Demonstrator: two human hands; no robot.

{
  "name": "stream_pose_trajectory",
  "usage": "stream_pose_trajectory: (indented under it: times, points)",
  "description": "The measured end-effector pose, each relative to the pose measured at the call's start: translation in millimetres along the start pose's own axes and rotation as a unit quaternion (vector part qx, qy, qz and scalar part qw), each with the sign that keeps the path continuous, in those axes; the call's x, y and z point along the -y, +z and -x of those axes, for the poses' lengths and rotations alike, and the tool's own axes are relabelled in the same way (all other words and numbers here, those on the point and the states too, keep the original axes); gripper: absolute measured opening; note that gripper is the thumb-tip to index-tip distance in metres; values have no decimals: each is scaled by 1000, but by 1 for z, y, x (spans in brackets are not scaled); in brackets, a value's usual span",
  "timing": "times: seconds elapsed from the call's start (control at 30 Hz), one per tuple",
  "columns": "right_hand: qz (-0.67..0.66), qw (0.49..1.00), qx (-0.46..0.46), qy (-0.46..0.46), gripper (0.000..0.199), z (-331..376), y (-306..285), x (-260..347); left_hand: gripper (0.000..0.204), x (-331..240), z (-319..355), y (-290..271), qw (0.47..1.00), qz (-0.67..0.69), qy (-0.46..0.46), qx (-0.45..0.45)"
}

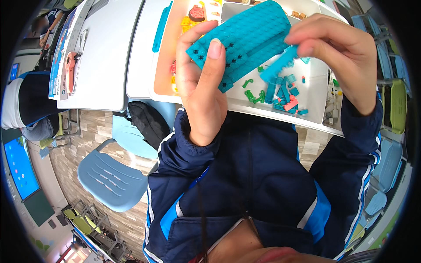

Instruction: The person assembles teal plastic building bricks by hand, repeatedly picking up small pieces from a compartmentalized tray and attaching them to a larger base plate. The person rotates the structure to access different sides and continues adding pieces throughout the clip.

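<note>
Near the middle of the upper frame, the left hand (202, 98) is closed on the lower-left end of a teal studded building plate (250, 41), thumb laid over the studs and fingers behind; the plate is tilted, its long side rising toward the upper right; at upper right, the right hand (342, 55) pinches the upper end of a teal toothed strip (279, 65) between thumb and fingertips, the strip slanting down to the left and slightly blurred; whether it touches the plate, I cannot tell; below both, a white compartment tray (316, 98) holds loose teal bricks (285, 90), a coral brick (291, 103) and green curved pieces (254, 96); yellow bricks (187, 22) and a red wheel (197, 14) lie in the orange-toned compartment at upper centre-left
</note>
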State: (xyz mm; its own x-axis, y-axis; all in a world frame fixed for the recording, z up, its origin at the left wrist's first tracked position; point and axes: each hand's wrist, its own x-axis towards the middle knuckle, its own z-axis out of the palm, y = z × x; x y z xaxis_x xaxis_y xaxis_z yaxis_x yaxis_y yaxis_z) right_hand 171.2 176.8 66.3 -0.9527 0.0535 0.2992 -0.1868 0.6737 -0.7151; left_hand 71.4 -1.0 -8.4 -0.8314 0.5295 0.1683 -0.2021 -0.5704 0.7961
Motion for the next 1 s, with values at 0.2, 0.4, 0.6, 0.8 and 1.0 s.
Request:
stream_pose_trajectory:
  times: [0.2, 0.4, 0.6, 0.8, 1.0]
  points:
    - [24, 994, -99, -39, 7, -5, 22, -15, 45, 1, 2, -3, 999, -38, 13, 15]
    - [85, 980, -179, 36, 3, -9, 33, 10, 57, 3, 5, 2, 997, -55, 43, 29]
    - [-34, 979, -197, 43, 17, -4, 39, -14, 61, 8, 7, 4, 987, -123, 101, -12]
    - [26, 986, -164, 21, 41, -10, 23, 10, 62, 6, 7, 2, 987, -121, 104, -20]
    - [-374, 919, -29, 122, 49, -15, 24, -6, 63, -1, 8, -2, 994, -86, 65, -12]
